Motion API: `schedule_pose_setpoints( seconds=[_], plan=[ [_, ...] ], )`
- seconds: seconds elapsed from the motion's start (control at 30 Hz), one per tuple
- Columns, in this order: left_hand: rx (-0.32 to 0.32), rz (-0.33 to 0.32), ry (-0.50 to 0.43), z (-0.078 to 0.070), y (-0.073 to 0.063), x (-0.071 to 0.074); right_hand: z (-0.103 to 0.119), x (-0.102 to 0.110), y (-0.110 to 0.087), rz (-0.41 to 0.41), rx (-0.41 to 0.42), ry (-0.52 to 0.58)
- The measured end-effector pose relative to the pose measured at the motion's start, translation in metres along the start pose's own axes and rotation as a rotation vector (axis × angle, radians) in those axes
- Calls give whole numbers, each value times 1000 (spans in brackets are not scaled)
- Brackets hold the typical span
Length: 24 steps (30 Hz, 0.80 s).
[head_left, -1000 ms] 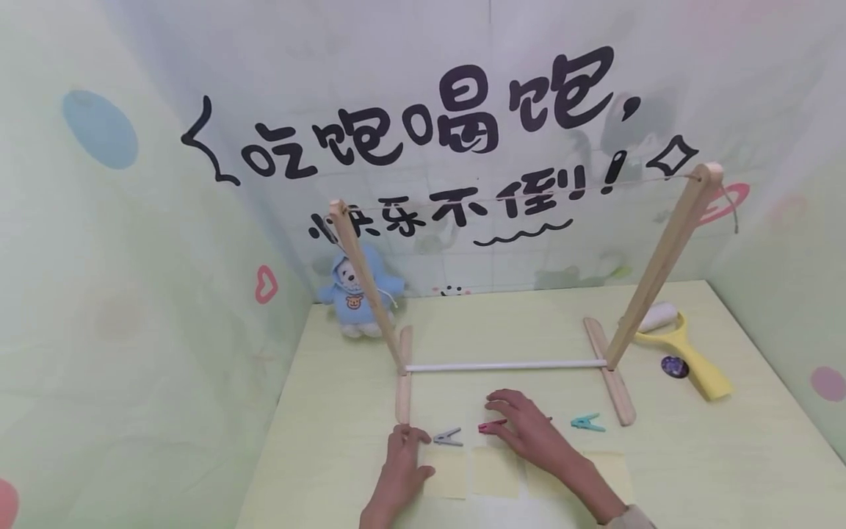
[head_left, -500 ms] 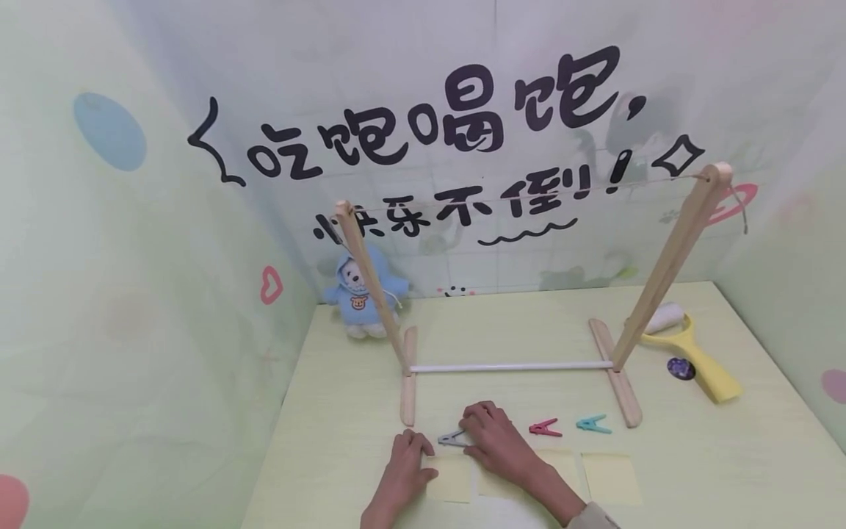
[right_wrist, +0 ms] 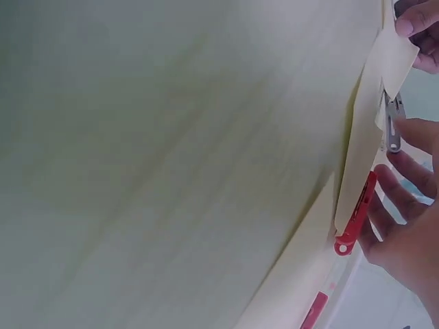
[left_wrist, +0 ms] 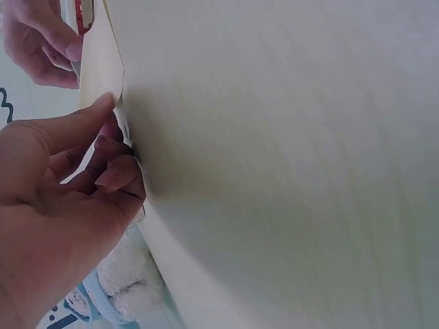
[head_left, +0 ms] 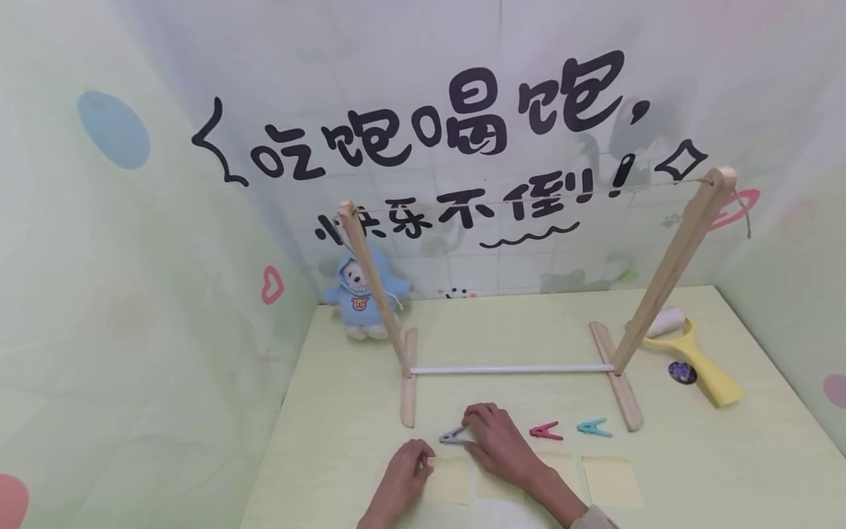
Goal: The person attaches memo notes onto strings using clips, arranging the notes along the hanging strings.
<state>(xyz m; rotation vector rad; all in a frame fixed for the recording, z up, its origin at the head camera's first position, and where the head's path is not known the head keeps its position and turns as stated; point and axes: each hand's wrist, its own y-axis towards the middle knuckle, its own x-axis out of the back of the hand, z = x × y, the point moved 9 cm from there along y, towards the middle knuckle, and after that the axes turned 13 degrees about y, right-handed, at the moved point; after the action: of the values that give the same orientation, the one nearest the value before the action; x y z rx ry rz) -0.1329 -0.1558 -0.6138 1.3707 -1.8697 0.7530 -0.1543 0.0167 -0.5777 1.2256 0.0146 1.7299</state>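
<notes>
My left hand (head_left: 405, 472) pinches the upper left corner of the leftmost pale yellow paper note (head_left: 449, 486) between thumb and fingers. In the right wrist view that note (right_wrist: 398, 58) tilts up off the table. The fingertips and thumb of my right hand (head_left: 499, 444) hold the handle ends of a grey clothespin (head_left: 451, 437), just above the note's top edge. A red clothespin (right_wrist: 357, 214) lies below the right fingers in the right wrist view; the hand hides it from the head view. Another red clothespin (head_left: 545, 430) and a teal clothespin (head_left: 595, 427) lie further right.
More paper notes (head_left: 611, 481) lie in a row, one partly under the right forearm. Behind stands a wooden rack (head_left: 670, 275) with a string (head_left: 429, 208) and a white rod (head_left: 509, 369). A plush toy (head_left: 360, 301) and a yellow-handled lint roller (head_left: 710, 375) flank it.
My right hand has moved left from over the red clothespins to the grey one and grips it. The left hand has shifted slightly down, its fingers closing on the note's corner.
</notes>
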Motion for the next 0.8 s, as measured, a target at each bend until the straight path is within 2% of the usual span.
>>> schedule_pose_setpoints(
  seconds=[0.13,0.23,0.27,0.33,0.4,0.43,0.53,0.57,0.6,0.8],
  plan=[
    [-8,-41,-69,21,2,-9,-6,3,3,-21,-75,111],
    [-12,-102,-109,37,6,-12,-15,7,6,-31,-151,340],
    [-10,-115,-124,37,7,-8,-19,10,8,-27,-180,436],
    [-17,-165,-151,27,9,9,-23,20,14,-24,-231,584],
    [-51,-239,-182,11,11,29,-23,35,23,-12,-264,670],
    [-45,-264,-198,0,12,43,-21,45,30,6,-297,673],
    [-25,-339,-257,-24,21,77,-11,81,55,24,-304,632],
    [-17,-363,-281,-30,25,88,-6,95,65,28,-288,617],
    [19,-362,-309,-38,30,99,2,110,76,29,-256,594],
    [20,-424,-387,-79,61,161,65,207,138,-45,106,447]
  ],
)
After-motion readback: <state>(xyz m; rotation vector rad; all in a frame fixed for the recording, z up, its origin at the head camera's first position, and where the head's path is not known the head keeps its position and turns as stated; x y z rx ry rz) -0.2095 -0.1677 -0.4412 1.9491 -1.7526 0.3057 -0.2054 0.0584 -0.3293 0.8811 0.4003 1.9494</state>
